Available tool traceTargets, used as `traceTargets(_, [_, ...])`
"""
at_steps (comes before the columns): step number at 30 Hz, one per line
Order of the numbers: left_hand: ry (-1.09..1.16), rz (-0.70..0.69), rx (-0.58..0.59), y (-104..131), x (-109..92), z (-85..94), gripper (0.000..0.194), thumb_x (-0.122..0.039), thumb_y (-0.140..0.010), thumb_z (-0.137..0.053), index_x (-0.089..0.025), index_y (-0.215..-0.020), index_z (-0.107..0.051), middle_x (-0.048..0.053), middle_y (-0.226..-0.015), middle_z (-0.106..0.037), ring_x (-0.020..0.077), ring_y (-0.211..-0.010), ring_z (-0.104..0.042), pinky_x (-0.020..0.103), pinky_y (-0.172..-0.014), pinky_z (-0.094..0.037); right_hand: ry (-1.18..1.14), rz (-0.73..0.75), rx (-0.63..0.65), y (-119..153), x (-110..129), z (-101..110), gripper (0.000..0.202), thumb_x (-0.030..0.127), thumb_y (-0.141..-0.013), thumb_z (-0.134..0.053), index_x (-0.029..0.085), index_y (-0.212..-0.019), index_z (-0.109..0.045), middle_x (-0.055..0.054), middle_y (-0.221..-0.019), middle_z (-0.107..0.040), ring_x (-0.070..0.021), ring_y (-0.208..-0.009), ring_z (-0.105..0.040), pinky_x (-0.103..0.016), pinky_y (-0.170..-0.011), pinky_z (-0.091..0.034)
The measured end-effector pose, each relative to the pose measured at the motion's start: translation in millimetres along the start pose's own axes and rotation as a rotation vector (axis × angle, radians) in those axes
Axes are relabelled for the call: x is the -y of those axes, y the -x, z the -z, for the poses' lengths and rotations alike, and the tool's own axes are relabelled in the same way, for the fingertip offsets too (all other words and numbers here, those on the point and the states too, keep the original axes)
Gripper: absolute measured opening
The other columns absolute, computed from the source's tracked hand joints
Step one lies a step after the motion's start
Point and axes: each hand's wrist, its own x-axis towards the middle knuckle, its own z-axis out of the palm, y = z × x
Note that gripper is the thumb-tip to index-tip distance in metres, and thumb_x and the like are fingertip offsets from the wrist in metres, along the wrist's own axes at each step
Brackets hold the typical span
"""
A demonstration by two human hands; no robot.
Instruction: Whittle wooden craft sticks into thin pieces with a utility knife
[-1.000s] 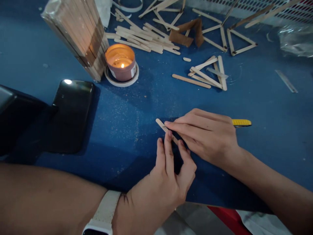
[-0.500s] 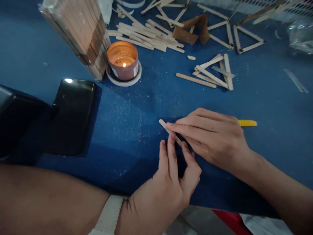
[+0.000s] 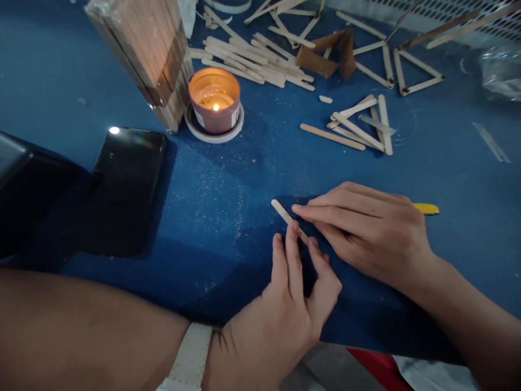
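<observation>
My left hand (image 3: 293,293) pins a wooden popsicle stick (image 3: 280,210) against the blue tabletop, fingertips and thumb on its lower half. The stick lies slanted, its upper end free. Just right of it, my right hand (image 3: 370,228) is closed around a slim cutter, of which only the yellow ribbed handle end (image 3: 426,208) shows behind the knuckles. The blade is hidden by the hand. The right index finger points toward the stick, a small gap from its edge.
A lit candle (image 3: 215,117) stands on a white-rimmed lid beside a wrapped stick bundle (image 3: 140,54). Loose sticks (image 3: 252,60) and stick triangles (image 3: 385,125) lie at the back. One stick (image 3: 331,137) lies nearer. A black phone (image 3: 130,190) with its light on is at left.
My right hand has drawn back slightly to the right with the cutter, its index fingertip coming off the stick. My left hand keeps its hold. The whole view has shifted a little.
</observation>
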Motion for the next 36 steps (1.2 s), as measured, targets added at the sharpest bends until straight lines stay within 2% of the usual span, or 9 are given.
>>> traceTargets(7, [0.004,-0.01,0.027,1,-2,0.4,0.045,-0.031,-0.108,-0.053,-0.007,-0.145,-0.062,0.021,-0.149,-0.059,0.0459,-0.138,-0.062,0.062,-0.119,-0.048,-0.004,0.037,-0.029,-5,3,-5,0.028,0.003,-0.095,-0.068,0.022,-0.114,-0.075,-0.003,-0.096,-0.082,-0.0181,-0.078,-0.076,-0.033,-0.067,-0.064])
traceTargets(13, [0.011,0.024,-0.005,0,-3,-1.1,0.044,-0.029,-0.106,-0.058,-0.006,-0.142,-0.064,0.019,-0.147,-0.062,0.0453,-0.137,-0.063,0.059,-0.118,-0.052,0.0,0.053,0.004,-7,4,-4,0.026,0.005,-0.097,-0.066,0.021,-0.116,-0.076,-0.005,-0.101,-0.083,-0.0195,-0.083,-0.076,-0.034,-0.069,-0.064])
traceTargets(19, [0.001,0.011,0.001,0,-3,-1.0,0.044,-0.032,-0.107,-0.059,-0.007,-0.142,-0.064,0.019,-0.145,-0.063,0.0449,-0.136,-0.064,0.059,-0.117,-0.053,0.012,0.011,0.015,4,-5,3,0.029,0.003,-0.097,-0.066,0.022,-0.116,-0.074,-0.004,-0.1,-0.082,-0.0199,-0.082,-0.076,-0.035,-0.071,-0.063])
traceTargets(25, [-0.012,-0.001,0.036,-1,-1,2.8,0.045,-0.031,-0.107,-0.057,-0.009,-0.146,-0.062,0.02,-0.148,-0.061,0.0444,-0.137,-0.063,0.059,-0.118,-0.051,0.033,0.046,-0.026,7,-7,0,0.03,0.003,-0.095,-0.069,0.021,-0.118,-0.074,-0.004,-0.099,-0.082,-0.0204,-0.081,-0.076,-0.035,-0.07,-0.064])
traceTargets(31, [0.048,0.0,-0.002,2,1,0.4,0.047,-0.03,-0.107,-0.056,-0.006,-0.146,-0.062,0.018,-0.147,-0.062,0.0449,-0.135,-0.064,0.057,-0.115,-0.055,0.01,0.007,-0.022,7,-5,0,0.033,0.003,-0.094,-0.069,0.026,-0.117,-0.075,-0.003,-0.1,-0.082,-0.0205,-0.082,-0.076,-0.035,-0.071,-0.064])
traceTargets(36, [0.02,-0.021,0.003,3,3,-0.2,0.048,-0.031,-0.106,-0.058,-0.006,-0.147,-0.061,0.019,-0.148,-0.06,0.0446,-0.134,-0.065,0.057,-0.114,-0.056,0.002,0.039,-0.033,7,-6,-1,0.028,0.002,-0.094,-0.069,0.018,-0.116,-0.076,-0.005,-0.1,-0.082,-0.0199,-0.082,-0.075,-0.035,-0.071,-0.062])
